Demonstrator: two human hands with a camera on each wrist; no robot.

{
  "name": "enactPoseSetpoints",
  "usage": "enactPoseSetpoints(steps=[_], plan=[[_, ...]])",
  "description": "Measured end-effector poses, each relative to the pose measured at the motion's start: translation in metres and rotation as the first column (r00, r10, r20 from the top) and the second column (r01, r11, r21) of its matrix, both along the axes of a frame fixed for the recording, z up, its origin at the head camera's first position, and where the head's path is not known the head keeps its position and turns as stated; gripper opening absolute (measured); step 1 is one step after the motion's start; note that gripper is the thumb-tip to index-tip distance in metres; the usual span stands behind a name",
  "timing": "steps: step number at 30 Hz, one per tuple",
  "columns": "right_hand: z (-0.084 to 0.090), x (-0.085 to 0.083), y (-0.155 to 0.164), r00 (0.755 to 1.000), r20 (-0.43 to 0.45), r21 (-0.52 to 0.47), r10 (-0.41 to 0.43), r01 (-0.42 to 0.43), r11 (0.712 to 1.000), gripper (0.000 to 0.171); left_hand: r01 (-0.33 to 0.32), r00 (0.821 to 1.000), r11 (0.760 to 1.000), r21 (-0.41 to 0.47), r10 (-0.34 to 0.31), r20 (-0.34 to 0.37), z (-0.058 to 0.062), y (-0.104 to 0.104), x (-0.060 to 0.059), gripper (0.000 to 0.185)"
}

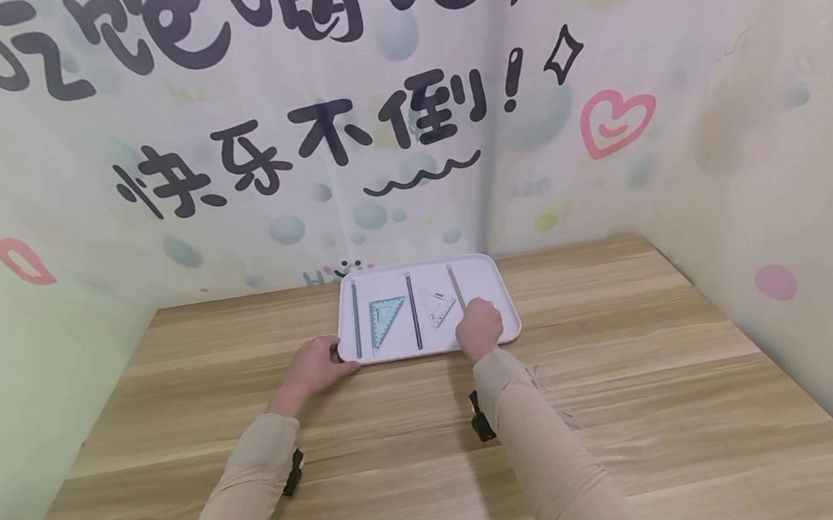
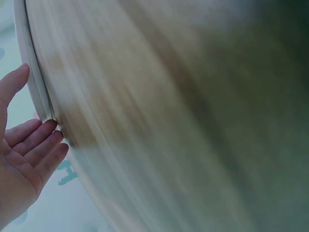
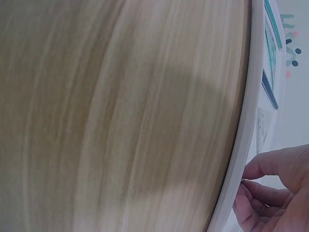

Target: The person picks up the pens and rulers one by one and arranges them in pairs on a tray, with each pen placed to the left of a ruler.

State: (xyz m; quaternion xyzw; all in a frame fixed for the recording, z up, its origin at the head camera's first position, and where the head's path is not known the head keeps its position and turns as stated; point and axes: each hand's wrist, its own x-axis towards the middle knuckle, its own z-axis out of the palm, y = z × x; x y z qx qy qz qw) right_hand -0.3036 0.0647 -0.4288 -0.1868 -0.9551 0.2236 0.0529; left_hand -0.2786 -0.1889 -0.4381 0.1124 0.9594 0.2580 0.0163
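A white tray lies on the wooden table. It carries two dark rulers, a blue-green set square, a clear set square and a wooden stick. My left hand rests at the tray's front left corner. In the left wrist view its fingers lie straight against the tray's rim. My right hand sits on the tray's front right part with curled fingers over the stick's near end, which is hidden. The tray's rim runs beside it.
Printed walls close the table in at the back, left and right. The tray stands close to the back wall. Bare tabletop spreads to both sides and toward me.
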Motion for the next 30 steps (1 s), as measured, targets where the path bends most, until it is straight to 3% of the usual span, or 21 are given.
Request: enactPoseSetpoints(steps=[20,30], plan=[[-0.0001,0.0006,0.0057,0.998,0.000,0.034,0.055,-0.055,0.998,0.009,0.002,1.000,1.000,0.005,-0.002,-0.002,-0.0004,-0.0001,0.0005,0.031],[0.0048,-0.0001,0.0073,0.994,0.021,0.002,0.105,-0.105,0.995,0.024,-0.005,1.000,1.000,0.007,0.005,0.000,-0.0024,-0.0002,-0.0008,0.031]])
